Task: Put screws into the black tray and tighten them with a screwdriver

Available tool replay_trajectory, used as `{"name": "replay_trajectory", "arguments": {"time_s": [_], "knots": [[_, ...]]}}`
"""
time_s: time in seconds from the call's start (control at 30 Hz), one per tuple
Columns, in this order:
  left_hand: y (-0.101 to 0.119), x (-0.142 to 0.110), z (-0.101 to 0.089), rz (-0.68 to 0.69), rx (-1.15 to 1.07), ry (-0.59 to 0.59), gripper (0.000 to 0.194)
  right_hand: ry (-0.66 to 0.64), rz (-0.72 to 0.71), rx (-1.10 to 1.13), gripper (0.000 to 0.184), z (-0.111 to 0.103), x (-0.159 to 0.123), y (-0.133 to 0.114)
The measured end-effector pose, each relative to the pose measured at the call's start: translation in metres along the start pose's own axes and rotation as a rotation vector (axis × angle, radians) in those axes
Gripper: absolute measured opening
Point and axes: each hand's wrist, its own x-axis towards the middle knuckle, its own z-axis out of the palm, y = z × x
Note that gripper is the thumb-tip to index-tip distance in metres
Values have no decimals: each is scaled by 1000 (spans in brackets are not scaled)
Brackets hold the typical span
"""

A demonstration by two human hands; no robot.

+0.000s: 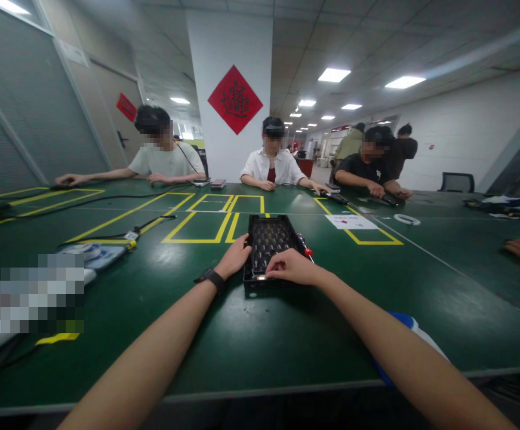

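A black case (pixel 256 236) with rows of small metal pieces in its slots lies in front of me, its long sides pointing away. My left hand (pixel 237 254), with a dark band on the wrist, grips the case's left wall. Over the case's near end is my right hand (pixel 291 267), fingers pinched together and pointing down and left. A small bright patch (pixel 261 278) shows beside those fingertips; whatever they pinch is too small to make out. Along the right wall of the case lies a slim tool with red and metal parts (pixel 308 252), partly hidden.
Yellow tape (pixel 192 241) outlines rectangles on the green table (pixel 206 358). A white sheet (pixel 351 222) and a white ring (pixel 406 220) lie right. Cables and a flat device (pixel 102 254) are left. A blue-and-white item (pixel 403 319) sits under my right forearm. Several people work around the table.
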Motion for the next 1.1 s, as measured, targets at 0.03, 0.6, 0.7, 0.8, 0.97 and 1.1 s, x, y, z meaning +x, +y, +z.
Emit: {"name": "replay_trajectory", "arguments": {"time_s": [0.03, 0.6, 0.7, 0.8, 0.97, 1.1], "knots": [[0, 0, 0, 0, -1, 0, 54, 3, -1, -2, 29, 0, 0, 0], [-1, 0, 0, -8, 15, 3, 56, -2, 0, -5, 28, 1, 1, 1], [-2, 1, 1, 5, 8, 10, 56, 5, -1, -9, 27, 1, 1, 2], [-2, 1, 1, 5, 4, 7, 56, 12, -5, -31, 27, 1, 1, 3], [-1, 0, 1, -3, -13, 11, 55, 25, -5, -33, 27, 2, 2, 5], [-1, 0, 1, -8, -23, 14, 54, 38, -3, -32, 28, 2, 2, 4]]}}
